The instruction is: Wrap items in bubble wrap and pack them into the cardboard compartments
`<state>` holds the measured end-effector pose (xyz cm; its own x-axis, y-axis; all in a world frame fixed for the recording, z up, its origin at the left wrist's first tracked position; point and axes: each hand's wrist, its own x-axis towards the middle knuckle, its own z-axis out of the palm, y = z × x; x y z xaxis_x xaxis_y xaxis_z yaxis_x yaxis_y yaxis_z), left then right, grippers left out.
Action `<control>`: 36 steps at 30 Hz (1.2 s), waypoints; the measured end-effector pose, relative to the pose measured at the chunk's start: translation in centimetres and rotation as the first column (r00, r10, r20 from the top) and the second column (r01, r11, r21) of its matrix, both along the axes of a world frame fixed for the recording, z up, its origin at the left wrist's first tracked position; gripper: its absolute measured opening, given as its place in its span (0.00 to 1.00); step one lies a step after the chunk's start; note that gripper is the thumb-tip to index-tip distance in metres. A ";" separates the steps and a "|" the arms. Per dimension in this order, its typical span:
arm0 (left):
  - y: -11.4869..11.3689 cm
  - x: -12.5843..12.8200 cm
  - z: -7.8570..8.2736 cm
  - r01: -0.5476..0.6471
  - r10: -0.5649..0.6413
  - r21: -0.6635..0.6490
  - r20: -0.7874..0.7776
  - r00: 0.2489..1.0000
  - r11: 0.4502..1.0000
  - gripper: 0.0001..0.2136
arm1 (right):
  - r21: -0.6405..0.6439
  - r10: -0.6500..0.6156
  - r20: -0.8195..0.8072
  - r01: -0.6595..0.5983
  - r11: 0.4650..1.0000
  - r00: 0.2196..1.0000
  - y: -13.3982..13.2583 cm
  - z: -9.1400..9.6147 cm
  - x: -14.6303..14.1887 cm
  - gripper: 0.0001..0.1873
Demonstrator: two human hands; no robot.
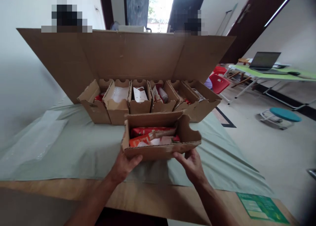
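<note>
Between my hands I hold an open cardboard box [153,152], lifted in front of me over the cloth. My left hand [125,165] grips its left end from below, thumb on the near wall. The right end rests in my right hand [191,163], thumb against the near wall and fingers partly hidden underneath. Inside the box lie a red packet [140,131], an orange packet [140,141] and some pale items. Just beyond stands a row of similar cardboard boxes [119,115], holding red, white and clear packaged things.
A tall cardboard panel [130,55] stands behind the row. Clear plastic packaging [37,137] lies on the green cloth [81,153] at left. A green leaflet [261,208] is at front right. Two people's heads show behind the panel. A blue stool [285,114] stands on the floor.
</note>
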<state>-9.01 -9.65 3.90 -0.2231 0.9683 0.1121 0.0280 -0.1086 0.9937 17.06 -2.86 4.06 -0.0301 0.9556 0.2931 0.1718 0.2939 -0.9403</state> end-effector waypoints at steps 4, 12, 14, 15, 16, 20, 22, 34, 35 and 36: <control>-4.1 -6.3 2.5 -0.194 0.187 -0.060 -0.117 0.975 0.979 0.30 | 0.025 0.182 -0.045 -0.181 0.983 0.982 -0.3 2.9 -7.7 0.36; -1.6 -4.3 6.6 -0.043 0.037 0.117 0.049 0.998 0.992 0.46 | 0.109 -0.035 0.011 0.034 0.993 0.999 -2.1 5.4 -5.6 0.29; -2.0 -3.3 5.8 0.090 -0.103 0.139 0.087 0.991 0.986 0.46 | 0.094 -0.126 0.063 0.120 0.988 0.990 -3.6 4.9 -3.8 0.27; -2.2 -3.3 5.5 0.137 -0.150 0.140 0.086 0.985 0.981 0.44 | 0.078 -0.138 0.071 0.133 0.988 0.988 -4.1 4.6 -3.6 0.27; -2.5 -3.7 5.3 0.170 -0.180 0.127 0.073 0.981 0.977 0.41 | 0.064 -0.133 0.066 0.129 0.990 0.989 -4.3 4.3 -4.0 0.27; -2.7 -6.5 6.6 0.071 -0.073 0.077 0.020 0.997 0.994 0.33 | 0.094 0.007 -0.065 -0.001 0.996 0.998 -3.4 4.1 -7.8 0.29; -2.8 -7.2 7.9 -0.017 0.014 0.115 0.024 1.000 0.993 0.36 | 0.124 0.054 -0.121 -0.039 0.992 0.991 -3.4 4.5 -9.0 0.28; -1.0 -7.6 8.5 -0.023 0.005 0.182 0.094 0.996 0.983 0.43 | 0.062 0.001 -0.179 0.010 0.998 0.984 -3.8 6.4 -10.4 0.33; -0.8 -7.3 8.5 -0.006 -0.013 0.174 0.106 0.994 0.985 0.43 | 0.052 -0.038 -0.191 0.048 0.997 0.981 -3.6 6.0 -10.2 0.33; -0.8 -6.9 8.4 0.022 -0.043 0.167 0.121 0.992 0.986 0.44 | 0.035 -0.091 -0.195 0.100 0.994 0.977 -3.7 5.5 -9.7 0.32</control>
